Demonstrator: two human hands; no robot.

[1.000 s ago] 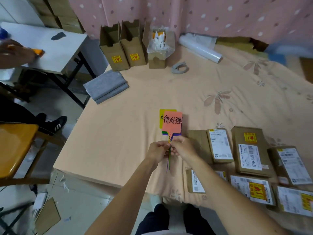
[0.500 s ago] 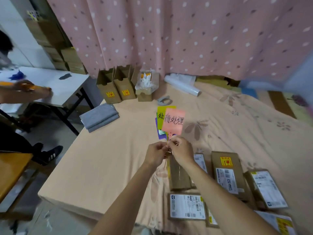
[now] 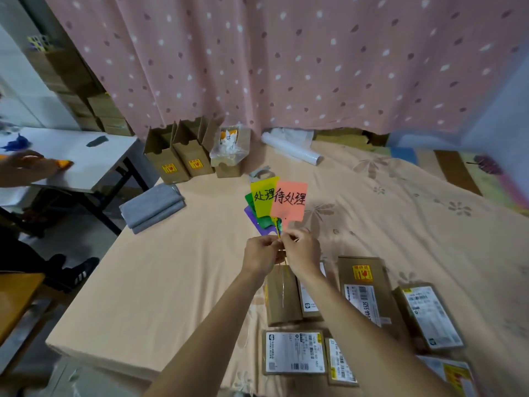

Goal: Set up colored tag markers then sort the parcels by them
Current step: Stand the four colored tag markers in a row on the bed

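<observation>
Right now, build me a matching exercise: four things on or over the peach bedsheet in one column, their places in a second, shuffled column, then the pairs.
Things:
1. salmon-pink paper tag with black writing
2. folded grey cloth
3. white plastic film roll
4. two tall open cardboard boxes with yellow stickers

Places:
A. lying at the curtain's foot, right of the boxes
B. standing at the bed's far left corner
C. raised on a stem pinched by both hands
D. lying on the bed's left edge

Pairs: 1-C, 2-D, 3-A, 4-B
</observation>
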